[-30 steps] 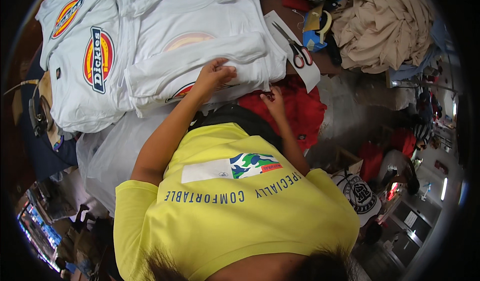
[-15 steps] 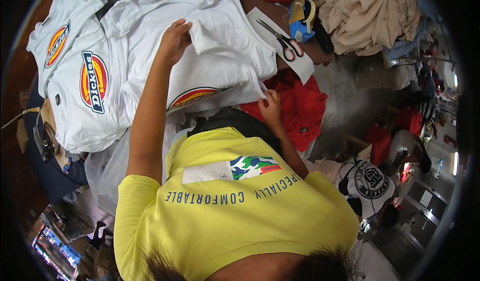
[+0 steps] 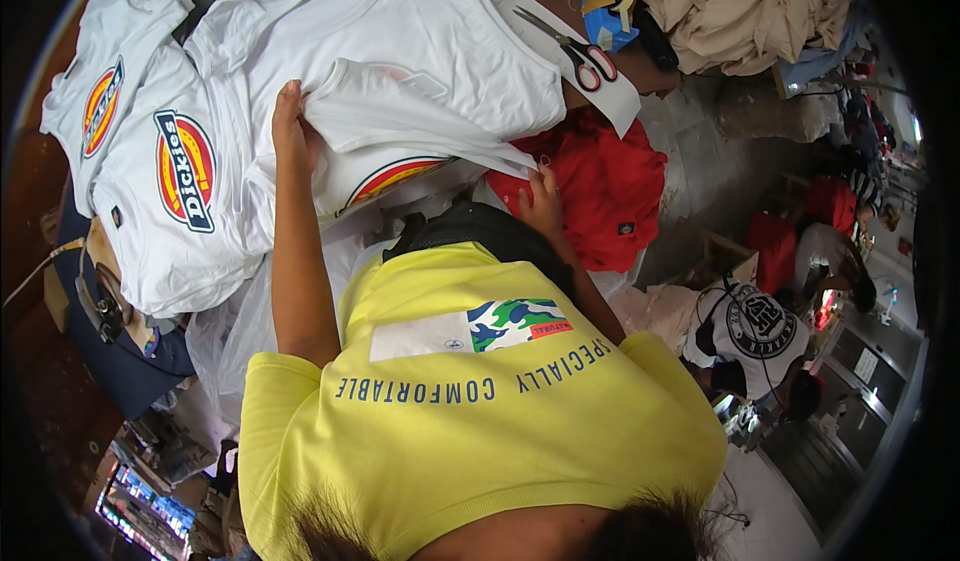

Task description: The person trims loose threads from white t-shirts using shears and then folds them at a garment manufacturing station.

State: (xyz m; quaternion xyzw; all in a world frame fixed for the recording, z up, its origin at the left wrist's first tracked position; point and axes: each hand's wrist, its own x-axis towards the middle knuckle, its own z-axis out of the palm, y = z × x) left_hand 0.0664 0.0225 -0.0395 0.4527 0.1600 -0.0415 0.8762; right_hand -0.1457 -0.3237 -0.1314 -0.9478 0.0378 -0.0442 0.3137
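Observation:
A white shirt [image 3: 400,31] with a red and yellow print is spread in front of me, its near layer lifted and folded back so the underside of the cloth shows. At the left end of that fold my left hand [image 3: 293,133] grips the raised edge, the thumb side partly hidden by cloth. The right end of the hem is pinched by my right hand [image 3: 543,204], and the hem runs taut between both hands. Part of the print [image 3: 395,176] peeks out beneath the fold. Under and beside my right hand lies a red garment [image 3: 615,186].
More white printed shirts [image 3: 140,251] overlap on the left. Scissors [image 3: 575,56] rest on a white paper strip [image 3: 625,111] at the far right, near a tape dispenser [image 3: 610,26] and a heap of beige cloth [image 3: 745,11]. Another person [image 3: 750,336] sits at the right.
My left hand has moved left and a little nearer, drawing the cloth edge with it. The fold is now longer and flatter. My right hand keeps its pinch on the hem.

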